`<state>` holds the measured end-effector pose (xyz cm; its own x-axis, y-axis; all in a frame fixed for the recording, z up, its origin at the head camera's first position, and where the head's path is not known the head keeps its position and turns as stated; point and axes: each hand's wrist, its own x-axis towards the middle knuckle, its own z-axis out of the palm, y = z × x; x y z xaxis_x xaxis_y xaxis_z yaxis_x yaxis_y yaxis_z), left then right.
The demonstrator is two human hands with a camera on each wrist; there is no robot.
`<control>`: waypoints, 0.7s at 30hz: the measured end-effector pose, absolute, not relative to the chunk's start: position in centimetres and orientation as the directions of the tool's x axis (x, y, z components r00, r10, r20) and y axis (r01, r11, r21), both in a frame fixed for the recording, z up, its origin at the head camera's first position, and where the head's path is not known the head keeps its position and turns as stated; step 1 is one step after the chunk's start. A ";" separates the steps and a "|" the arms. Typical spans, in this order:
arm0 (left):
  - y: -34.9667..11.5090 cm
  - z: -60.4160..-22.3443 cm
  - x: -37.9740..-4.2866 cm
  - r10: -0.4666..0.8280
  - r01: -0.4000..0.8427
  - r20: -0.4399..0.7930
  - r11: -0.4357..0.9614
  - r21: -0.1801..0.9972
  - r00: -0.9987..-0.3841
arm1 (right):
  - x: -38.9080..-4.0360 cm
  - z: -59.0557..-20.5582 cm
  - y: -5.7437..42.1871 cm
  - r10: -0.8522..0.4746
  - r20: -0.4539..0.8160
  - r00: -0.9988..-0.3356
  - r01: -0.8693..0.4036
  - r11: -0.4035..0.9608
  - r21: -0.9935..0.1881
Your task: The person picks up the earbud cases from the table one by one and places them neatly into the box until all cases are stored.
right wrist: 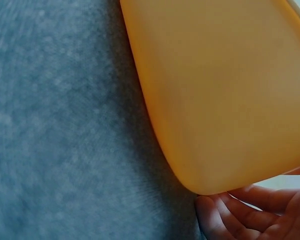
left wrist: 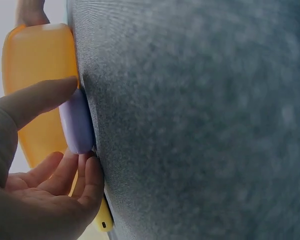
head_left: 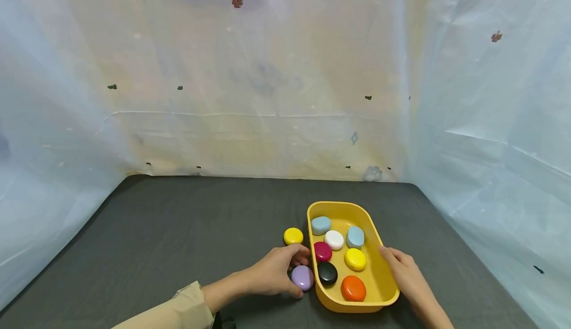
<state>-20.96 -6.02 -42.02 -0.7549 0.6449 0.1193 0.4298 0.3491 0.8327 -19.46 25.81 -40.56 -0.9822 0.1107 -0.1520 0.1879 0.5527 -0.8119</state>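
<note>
Beside the yellow tray [head_left: 339,307], a purple disc [head_left: 302,278] lies on the dark cloth. My left hand [head_left: 273,272] pinches that disc, thumb on one edge and fingertips on the opposite one, as the left wrist view shows. My right hand [head_left: 409,277] holds the tray's right side, thumb at the rim and fingers against the outer wall. Inside the tray lie smooth rounded pieces: two light blue ones, including one at the far left [head_left: 320,225], a white one [head_left: 333,240], a crimson one [head_left: 323,251], a yellow one [head_left: 355,259], a black one [head_left: 327,273] and an orange one [head_left: 353,288].
Another yellow disc [head_left: 293,236] sits outside the tray, just beyond my left fingers. Dark grey cloth [head_left: 200,225] covers the table. Pale printed sheeting [head_left: 267,71] hangs at the back and along both sides.
</note>
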 end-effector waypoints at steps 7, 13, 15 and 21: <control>-6.0 -42.1 -20.9 0.637 0.416 0.112 0.351 0.839 -0.762 | -19.4 -40.6 25.9 0.108 -0.141 -0.984 0.177 0.551 -0.815; -6.1 -42.1 -21.0 0.650 0.453 0.132 0.355 0.818 -0.749 | -19.5 -40.6 25.8 0.106 -0.159 -0.982 0.191 0.547 -0.815; -6.1 -42.1 -21.0 0.656 0.461 0.136 0.354 0.814 -0.743 | -19.5 -40.7 25.8 0.109 -0.160 -0.981 0.193 0.545 -0.816; -6.2 -42.1 -21.0 0.665 0.478 0.147 0.347 0.807 -0.732 | -19.5 -40.8 25.9 0.117 -0.151 -0.982 0.190 0.545 -0.816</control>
<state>-21.03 -6.15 -42.14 -0.7318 0.6654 0.1472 0.4781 0.3473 0.8067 -19.47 25.91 -40.77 -0.9816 0.1166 -0.1511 0.1904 0.5454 -0.8163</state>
